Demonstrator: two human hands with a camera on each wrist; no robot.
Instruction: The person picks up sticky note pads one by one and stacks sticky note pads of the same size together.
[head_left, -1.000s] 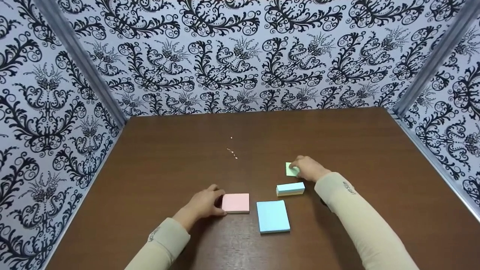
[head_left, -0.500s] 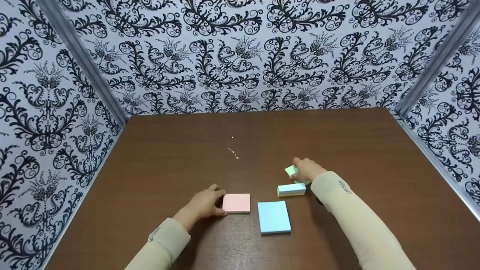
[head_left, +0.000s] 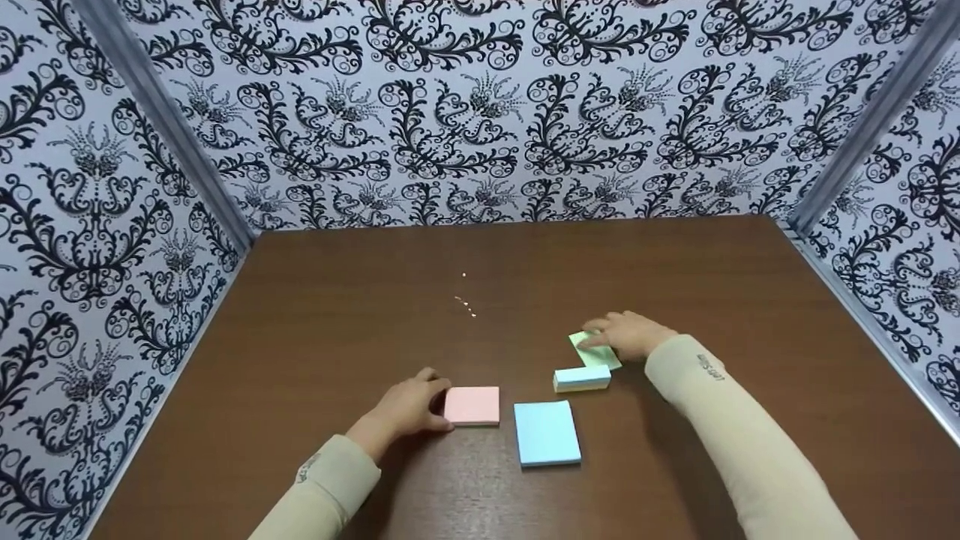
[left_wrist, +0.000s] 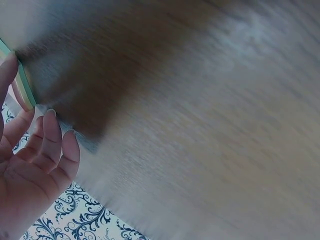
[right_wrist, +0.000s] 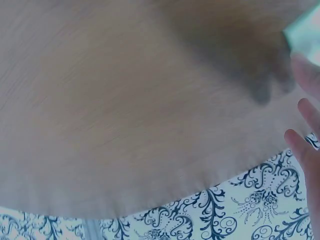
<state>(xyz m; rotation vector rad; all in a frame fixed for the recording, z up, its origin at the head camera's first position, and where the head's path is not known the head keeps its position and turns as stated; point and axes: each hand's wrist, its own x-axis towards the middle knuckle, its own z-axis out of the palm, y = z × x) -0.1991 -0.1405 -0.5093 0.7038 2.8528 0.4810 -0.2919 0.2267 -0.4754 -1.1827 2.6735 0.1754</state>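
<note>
My left hand grips the left end of a pink sticky note pad lying on the table. In the left wrist view, thumb and index finger span the pad's layered edge. Over a light green sticky note pad, turned at a slant, my right hand spreads its fingers; they touch or hover just above it, I cannot tell which. Only a corner of the green pad and some fingers show in the right wrist view. A narrow block of sticky notes, blue on top, sits just in front of the green pad.
A large blue sticky note pad lies between the pink pad and the narrow block, nearer the front. Small white specks dot the brown table. Patterned walls enclose the back and sides.
The green pad has turned to a slant and come nearer the narrow block. My right hand has since loosened and shifted slightly right, uncovering more of it. My left hand stays put.
</note>
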